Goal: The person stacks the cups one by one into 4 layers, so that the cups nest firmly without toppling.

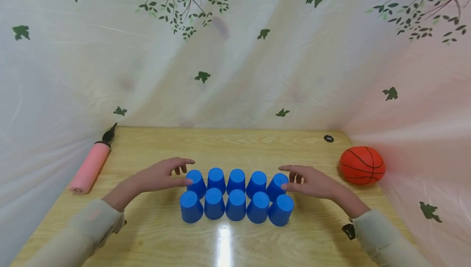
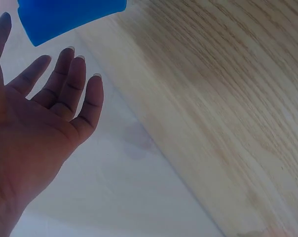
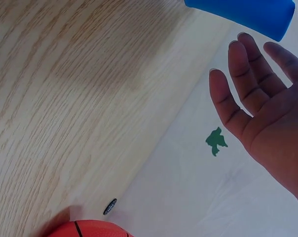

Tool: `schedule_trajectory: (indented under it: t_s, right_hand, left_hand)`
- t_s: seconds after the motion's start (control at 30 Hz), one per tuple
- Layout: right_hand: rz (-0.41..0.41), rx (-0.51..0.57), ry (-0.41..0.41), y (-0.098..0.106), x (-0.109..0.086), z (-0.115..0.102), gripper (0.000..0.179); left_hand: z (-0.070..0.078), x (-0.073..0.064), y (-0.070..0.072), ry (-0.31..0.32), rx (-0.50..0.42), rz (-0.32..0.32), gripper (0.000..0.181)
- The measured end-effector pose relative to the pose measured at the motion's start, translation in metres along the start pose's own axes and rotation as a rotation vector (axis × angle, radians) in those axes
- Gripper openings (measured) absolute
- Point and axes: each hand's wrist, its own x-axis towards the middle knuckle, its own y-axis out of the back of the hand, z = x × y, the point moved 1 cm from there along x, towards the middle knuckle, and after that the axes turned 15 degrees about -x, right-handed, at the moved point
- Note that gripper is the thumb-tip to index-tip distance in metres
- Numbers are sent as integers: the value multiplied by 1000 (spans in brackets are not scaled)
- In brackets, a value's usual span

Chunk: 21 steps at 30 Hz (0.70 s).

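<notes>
Several blue cups stand upside down in two close rows on the wooden table. My left hand [image 1: 160, 176] is at the left end of the back row, fingers loosely spread around the end cup [image 1: 196, 183]. Its thumb tip overlaps that cup's side; whether it touches cannot be told. My right hand [image 1: 312, 182] mirrors it at the right end, its thumb in front of the back-row end cup [image 1: 275, 186]. Both wrist views show relaxed fingers with a blue cup [image 2: 70, 17] beyond them. A front-row cup [image 1: 235, 205] stands between the hands, untouched.
On the table's left edge lies a pink hand pump [image 1: 90, 168] with a black nozzle. A red basketball [image 1: 362, 165] sits at the right, with a small black disc [image 1: 328, 138] behind it. A pale curtain with leaf prints [image 1: 235, 95] surrounds the table [image 1: 154, 234].
</notes>
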Motion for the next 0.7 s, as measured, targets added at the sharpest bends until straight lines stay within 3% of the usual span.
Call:
schedule_trajectory:
  t_s: [0.37,0.7]
  right_hand:
    - [1,-1,55,-2,2,-3,66]
    - [8,-33,43,-1,4,-4,66]
  left_hand:
    - [8,5,-5,21,69,-13,60]
    - [16,6,-5,1,111,-29,57]
